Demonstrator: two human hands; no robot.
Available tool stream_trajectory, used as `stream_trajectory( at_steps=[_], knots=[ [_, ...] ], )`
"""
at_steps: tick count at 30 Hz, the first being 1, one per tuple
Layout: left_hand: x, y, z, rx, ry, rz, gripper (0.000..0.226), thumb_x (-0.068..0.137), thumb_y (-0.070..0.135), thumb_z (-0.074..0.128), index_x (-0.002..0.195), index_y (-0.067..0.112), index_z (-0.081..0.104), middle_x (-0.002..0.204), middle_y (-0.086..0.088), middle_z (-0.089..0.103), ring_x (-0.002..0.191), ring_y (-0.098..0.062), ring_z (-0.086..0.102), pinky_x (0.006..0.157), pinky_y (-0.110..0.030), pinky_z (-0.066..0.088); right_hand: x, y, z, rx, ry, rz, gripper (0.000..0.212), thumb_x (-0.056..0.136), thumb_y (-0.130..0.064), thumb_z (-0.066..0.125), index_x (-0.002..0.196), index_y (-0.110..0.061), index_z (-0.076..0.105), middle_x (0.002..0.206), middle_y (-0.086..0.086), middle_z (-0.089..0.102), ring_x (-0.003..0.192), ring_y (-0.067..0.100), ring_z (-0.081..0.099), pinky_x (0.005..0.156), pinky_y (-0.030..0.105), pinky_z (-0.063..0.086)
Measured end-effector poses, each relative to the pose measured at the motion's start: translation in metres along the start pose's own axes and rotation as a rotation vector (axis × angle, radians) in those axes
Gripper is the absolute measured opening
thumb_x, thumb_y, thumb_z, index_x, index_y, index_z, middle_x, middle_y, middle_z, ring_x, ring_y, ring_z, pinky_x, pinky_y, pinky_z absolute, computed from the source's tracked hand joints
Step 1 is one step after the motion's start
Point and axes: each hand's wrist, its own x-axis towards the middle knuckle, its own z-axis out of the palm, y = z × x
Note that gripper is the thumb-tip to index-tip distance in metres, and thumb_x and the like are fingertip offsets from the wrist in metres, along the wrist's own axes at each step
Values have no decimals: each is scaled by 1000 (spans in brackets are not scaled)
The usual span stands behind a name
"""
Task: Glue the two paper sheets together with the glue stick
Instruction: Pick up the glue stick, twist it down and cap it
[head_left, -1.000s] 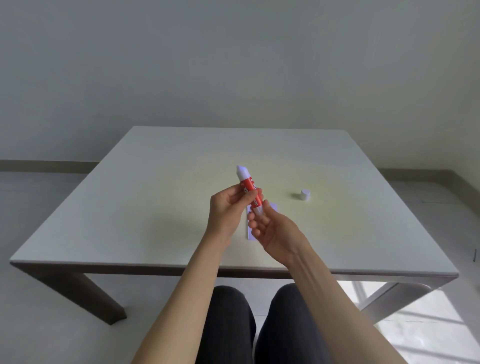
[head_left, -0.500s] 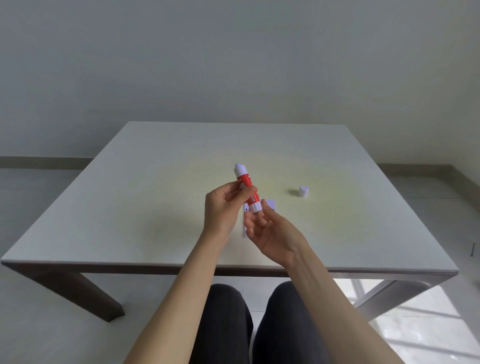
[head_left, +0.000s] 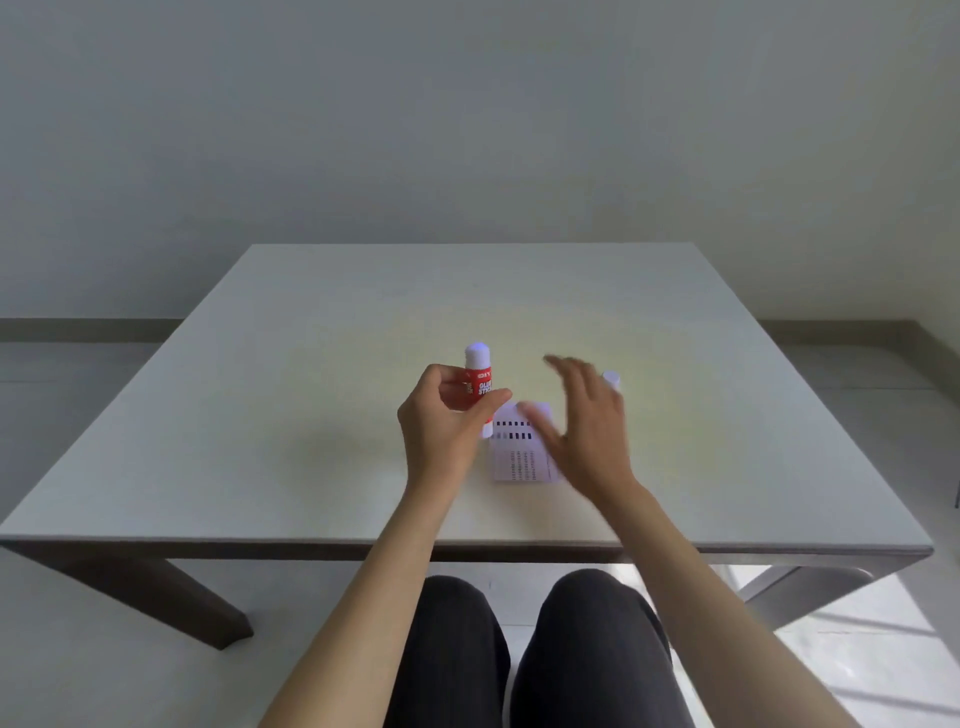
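Note:
My left hand (head_left: 441, 421) grips a red and white glue stick (head_left: 478, 376) upright above the table, its white glue tip bared and pointing up. A small white paper printed with dark marks (head_left: 519, 449) lies flat on the table just right of that hand. My right hand (head_left: 584, 421) hovers over the paper's right side, fingers spread, blurred, holding nothing. The glue stick's white cap (head_left: 612, 378) stands on the table just behind my right hand, partly hidden by it. I can make out only one sheet.
The white square table (head_left: 260, 415) has its front edge close to my knees (head_left: 519, 623). A plain wall stands behind the table, and pale floor shows on both sides.
My right hand has let go of the glue stick's lower end and swung right over the paper with its fingers apart. My left hand has kept the stick, now more upright.

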Motion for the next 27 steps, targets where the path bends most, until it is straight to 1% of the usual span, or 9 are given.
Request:
stream_trajectory(
  at_steps=[2, 5, 10, 12, 15, 17, 20, 25, 27],
  knots=[
    [3, -3, -7, 87, -39, 62, 28, 66, 28, 82, 86, 16, 66, 79, 4, 72, 72, -10, 66, 64, -12, 46, 17, 34, -5, -217, -80, 141, 56, 93, -42, 46, 144, -21, 33, 150, 11, 36, 128, 32, 42, 100, 45, 35],
    [4, -9, -13, 202, -83, 114, 25, 71, 27, 78, 92, 16, 71, 86, 2, 74, 78, -13, 67, 69, -16, 46, 31, 68, -5, -451, -323, 245, 54, 97, -28, 40, 148, -27, 22, 160, 6, 15, 133, 35, 35, 104, 49, 32],
    [2, -13, -10, 284, -124, 152, 24, 75, 29, 75, 96, 20, 74, 85, 5, 75, 79, -9, 68, 68, -13, 43, 32, 77, -4, -538, -277, 187, 40, 95, -14, 40, 134, -21, 47, 126, 4, 61, 115, 32, 47, 101, 40, 25],
    [1, -13, -9, 290, -146, 153, 22, 76, 31, 74, 95, 21, 74, 81, 5, 75, 79, -10, 68, 67, -15, 45, 32, 66, -9, -334, -179, 233, 33, 93, -17, 50, 126, -19, 56, 114, 4, 68, 104, 30, 53, 92, 37, 30],
    [-1, -12, -5, 301, -157, 162, 19, 77, 31, 72, 93, 22, 73, 76, 7, 73, 76, -13, 69, 67, -24, 48, 30, 22, -28, 571, -96, 456, 22, 86, -19, 65, 106, -13, 60, 94, 8, 73, 73, 14, 64, 74, 27, 47],
    [-3, -10, -3, 315, -152, 168, 21, 76, 31, 74, 95, 22, 73, 80, 6, 74, 75, -13, 68, 65, -21, 46, 28, -2, -37, 834, -81, 443, 13, 84, -16, 67, 95, -13, 59, 87, 7, 74, 60, 1, 63, 59, 12, 47],
    [-8, -7, -1, 333, -157, 213, 26, 76, 34, 74, 98, 21, 73, 89, 3, 76, 77, -14, 67, 63, -17, 44, 24, -26, -39, 859, -66, 406, 12, 85, -18, 67, 91, -13, 59, 85, 5, 74, 55, -2, 61, 50, 6, 43],
    [-11, -4, -5, 365, -177, 257, 32, 76, 34, 74, 103, 18, 72, 96, -2, 76, 80, -16, 67, 66, -13, 43, 20, -32, -38, 699, -97, 322, 16, 83, -21, 69, 94, -16, 59, 90, 3, 72, 64, 13, 64, 62, 21, 52],
    [-12, -4, -7, 378, -204, 269, 32, 76, 33, 74, 104, 18, 72, 98, -1, 76, 82, -15, 66, 69, -15, 44, 19, -31, -37, 612, -103, 254, 15, 81, -20, 71, 91, -17, 60, 87, -3, 70, 66, 10, 65, 61, 13, 50]
  ],
)
